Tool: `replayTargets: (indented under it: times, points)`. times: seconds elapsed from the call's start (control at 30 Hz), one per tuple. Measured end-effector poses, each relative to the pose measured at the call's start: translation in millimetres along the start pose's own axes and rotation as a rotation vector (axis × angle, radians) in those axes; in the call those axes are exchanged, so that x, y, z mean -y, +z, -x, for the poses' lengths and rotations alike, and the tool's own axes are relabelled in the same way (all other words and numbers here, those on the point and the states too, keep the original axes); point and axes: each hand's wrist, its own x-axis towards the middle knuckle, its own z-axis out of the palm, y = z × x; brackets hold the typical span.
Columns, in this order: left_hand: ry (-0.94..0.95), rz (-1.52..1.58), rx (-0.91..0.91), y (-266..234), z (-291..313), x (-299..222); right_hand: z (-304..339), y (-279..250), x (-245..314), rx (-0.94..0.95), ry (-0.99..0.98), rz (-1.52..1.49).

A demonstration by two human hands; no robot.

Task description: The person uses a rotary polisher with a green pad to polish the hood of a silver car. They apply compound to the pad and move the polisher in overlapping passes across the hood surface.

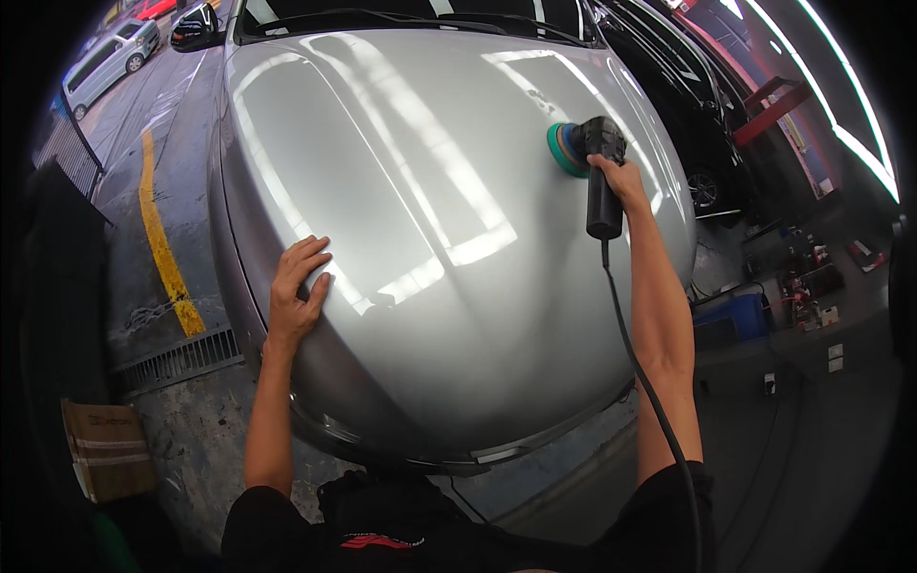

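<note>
A silver car hood (497, 315) fills the middle of the head view, with bright light strips mirrored in its paint. My right hand (619, 180) is wrapped round a black polishing machine (604, 202) over the hood's right side. Its green foam pad (564, 151) is tilted on edge toward the left; I cannot tell whether it touches the paint. A black power cord (626, 329) runs from the machine's handle down along my right arm. My left hand (298, 288) rests on the hood's left side near the front, fingers apart, holding nothing.
A dark car (702, 143) stands close on the right. Beyond the hood is the windshield (411, 17), with a side mirror (196, 29) at far left. A cardboard box (108, 449) and a floor grate (181, 361) lie at left. A blue bin (734, 317) sits at right.
</note>
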Motion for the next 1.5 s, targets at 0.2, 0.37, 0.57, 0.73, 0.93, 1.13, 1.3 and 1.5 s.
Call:
replayTargets:
  times: [0.2, 0.37, 0.57, 0.73, 0.93, 1.13, 1.3, 1.5]
  points:
    - [0.475, 0.624, 0.255, 22, -20, -220, 74, -17, -48, -0.021, 0.119, -0.035]
    - [1.037, 1.243, 0.424, 20, 29, -425, 78, -6, -27, 0.004, 0.051, -0.004]
    - [1.124, 0.957, 1.113, -15, 17, -515, 53, -35, -59, 0.004, 0.092, 0.199]
    - [1.283, 1.055, 1.019, 60, 19, -562, 86, -37, -3, 0.317, 0.014, 0.117]
    - [1.337, 1.21, 0.946, 191, -12, -598, 59, -61, -86, 0.203, -0.233, 0.119]
    - [0.619, 0.939, 0.461, 299, -123, -493, 46, -74, -81, 0.362, -0.154, 0.128]
    - [0.074, 0.247, -0.139, 404, -209, -312, 54, -66, -100, 0.68, -0.027, -0.696]
    - [-0.027, 0.188, -0.297, 445, -219, -268, 60, -52, -91, 0.607, -0.072, -0.753]
